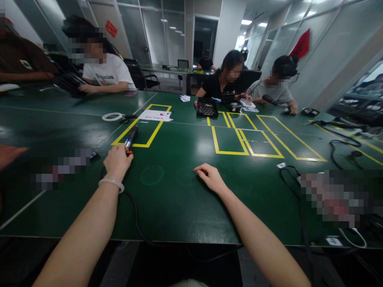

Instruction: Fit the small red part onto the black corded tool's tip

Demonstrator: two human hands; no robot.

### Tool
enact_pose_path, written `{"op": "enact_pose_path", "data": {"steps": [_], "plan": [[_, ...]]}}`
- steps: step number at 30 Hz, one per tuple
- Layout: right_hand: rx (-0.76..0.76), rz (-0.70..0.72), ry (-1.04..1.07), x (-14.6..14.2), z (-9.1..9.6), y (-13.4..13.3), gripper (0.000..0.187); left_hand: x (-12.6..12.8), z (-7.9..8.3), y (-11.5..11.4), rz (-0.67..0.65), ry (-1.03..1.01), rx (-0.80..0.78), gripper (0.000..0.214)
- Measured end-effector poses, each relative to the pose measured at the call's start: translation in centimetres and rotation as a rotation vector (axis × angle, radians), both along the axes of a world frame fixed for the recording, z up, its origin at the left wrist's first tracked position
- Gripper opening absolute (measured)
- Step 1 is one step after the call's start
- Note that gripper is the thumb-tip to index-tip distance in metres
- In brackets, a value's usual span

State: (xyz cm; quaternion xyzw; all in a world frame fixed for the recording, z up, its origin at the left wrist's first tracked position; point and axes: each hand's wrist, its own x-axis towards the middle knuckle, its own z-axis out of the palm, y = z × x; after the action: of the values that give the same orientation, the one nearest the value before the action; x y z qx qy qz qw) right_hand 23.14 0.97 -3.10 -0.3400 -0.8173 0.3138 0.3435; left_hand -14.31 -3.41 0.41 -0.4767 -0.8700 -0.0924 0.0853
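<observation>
Cylindrical hand tool (131,137), black and silver with a blue band, lies on the green table (179,207), well in from the near edge, angled across the lower side of a yellow tape outline (142,146). The left hand (118,163) has its fingers closed around the tool's near end; a pale bracelet (111,183) circles that wrist. A black cable (134,209) runs from beside the wrist to the near edge. The right hand (211,177) is empty, fingers loosely curled, low over the table. Toward the far edge are a printed sheet (155,115), a white cable coil (112,116) and a black tray (207,108).
</observation>
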Motion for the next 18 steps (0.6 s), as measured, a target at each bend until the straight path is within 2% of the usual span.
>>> {"op": "enact_pose_path", "data": {"steps": [4,8,10,12,15,18], "plan": [[0.002,0.002,-0.002,-0.1,-0.2,0.0,0.019,0.4,0.3,-0.3,0.029,-0.020,0.026,0.040],[-0.003,0.005,0.001,-0.1,-0.2,0.0,0.019,1.6,0.8,0.2,-0.031,-0.022,0.203,0.038],[-0.010,0.004,0.003,-0.2,-0.2,0.0,0.019,3.3,1.3,0.7,-0.163,-0.167,0.276,0.038],[-0.019,0.007,0.010,-0.2,-0.1,0.0,0.019,5.8,1.8,1.3,-0.381,-0.451,0.238,0.039],[-0.062,0.023,0.059,-0.3,-0.1,-0.1,0.018,10.4,2.2,1.5,-0.737,-0.899,-0.027,0.048],[-0.180,0.109,0.145,-0.4,-0.1,-0.3,0.022,14.2,2.1,0.8,-0.920,-1.135,-0.242,0.060]]}}
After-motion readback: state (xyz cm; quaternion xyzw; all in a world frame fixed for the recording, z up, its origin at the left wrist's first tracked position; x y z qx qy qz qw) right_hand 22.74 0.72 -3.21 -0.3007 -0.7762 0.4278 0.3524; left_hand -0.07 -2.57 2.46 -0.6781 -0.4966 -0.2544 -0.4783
